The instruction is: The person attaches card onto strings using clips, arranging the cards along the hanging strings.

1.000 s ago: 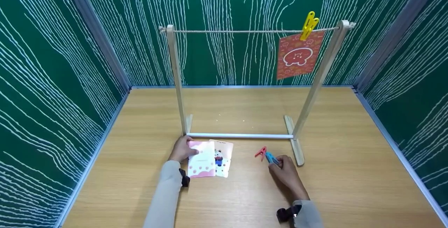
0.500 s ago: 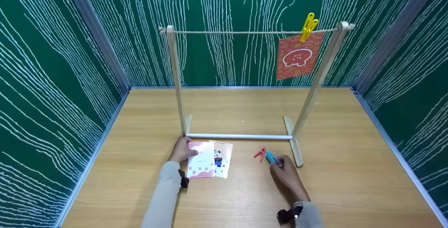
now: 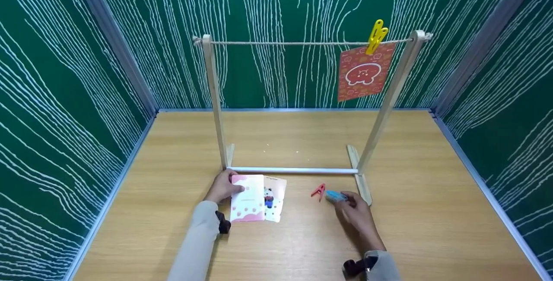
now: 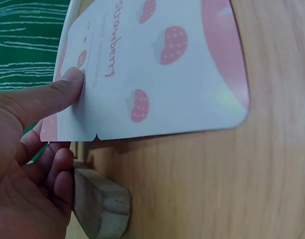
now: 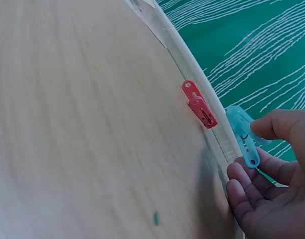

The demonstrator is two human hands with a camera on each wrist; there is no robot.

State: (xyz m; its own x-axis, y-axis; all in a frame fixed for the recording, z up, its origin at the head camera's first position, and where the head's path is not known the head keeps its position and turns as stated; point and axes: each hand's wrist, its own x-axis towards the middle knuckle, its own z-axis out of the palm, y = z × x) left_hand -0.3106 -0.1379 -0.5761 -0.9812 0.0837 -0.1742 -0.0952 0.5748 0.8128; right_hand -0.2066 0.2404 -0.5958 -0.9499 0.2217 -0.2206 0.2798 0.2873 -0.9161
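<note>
My left hand (image 3: 221,187) pinches the left edge of a flat white-and-pink packet (image 3: 247,206) printed with strawberries, thumb on top. In the left wrist view, that packet (image 4: 182,89) shows a small notch in its edge and is raised at the thumb side. Partly under it in the head view is a second card (image 3: 276,197) with a cartoon bear. My right hand (image 3: 357,212) holds a blue clothespin (image 3: 335,195) between thumb and fingers; the right wrist view shows the thumb on this clothespin (image 5: 242,127). A red clothespin (image 3: 319,190) lies on the table beside it.
Beyond my hands stands a wooden frame (image 3: 214,99) with a white bottom bar (image 3: 293,170) and a rope (image 3: 281,43) across its top. From the rope's right end hangs a red card (image 3: 362,86), held by a yellow clothespin (image 3: 377,37). Green walls surround the table (image 3: 173,143).
The blue clothespin has tilted in my right hand to lie more level in the head view. My left hand stays on the packet. The whole head view has shifted slightly.
</note>
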